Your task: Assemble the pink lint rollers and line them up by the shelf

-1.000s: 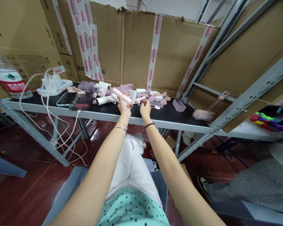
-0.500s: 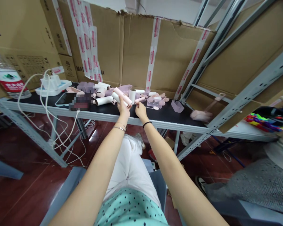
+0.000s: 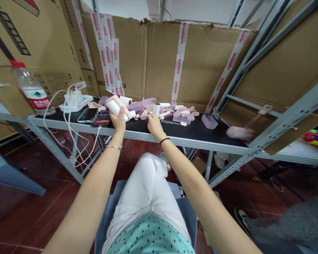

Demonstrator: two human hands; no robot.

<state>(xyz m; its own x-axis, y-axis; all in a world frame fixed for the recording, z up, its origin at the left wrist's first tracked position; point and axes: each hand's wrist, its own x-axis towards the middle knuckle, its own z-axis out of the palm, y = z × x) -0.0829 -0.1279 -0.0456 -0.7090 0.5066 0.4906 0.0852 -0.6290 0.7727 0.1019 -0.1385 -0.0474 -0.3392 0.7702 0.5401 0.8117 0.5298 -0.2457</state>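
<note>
While the left hand [image 3: 119, 121] is clenched round a lint roller [image 3: 116, 106], lifted just above the desk [image 3: 196, 131] with its white roll pointing toward ten o'clock, the right hand [image 3: 153, 124] lies at the near edge of a loose pile of pink parts [image 3: 175, 112]. Its fingers point at twelve o'clock and are curled over something small. Whether they pinch a piece or only touch it cannot be told.

The nearest risk, as I judge it, is the upright white roll [image 3: 156, 108] standing at twelve o'clock, just beyond the right fingertips. A careless push could tip it and send it rolling among the parts. The pile itself is a jumble of handles and covers. Pulling on one piece could drag its neighbours toward the front edge at six o'clock, where nothing would stop them from dropping to the floor.

On the left, a phone [image 3: 87, 114] lies at nine o'clock of the roller, near it, with a white cable [image 3: 69, 123] looping down off the desk from a power strip [image 3: 75, 100]. A swing of the roller that way could knock the phone or snag the cable. The water bottle [image 3: 31, 92], farther out at nine o'clock, looks well apart from both hands.
</note>
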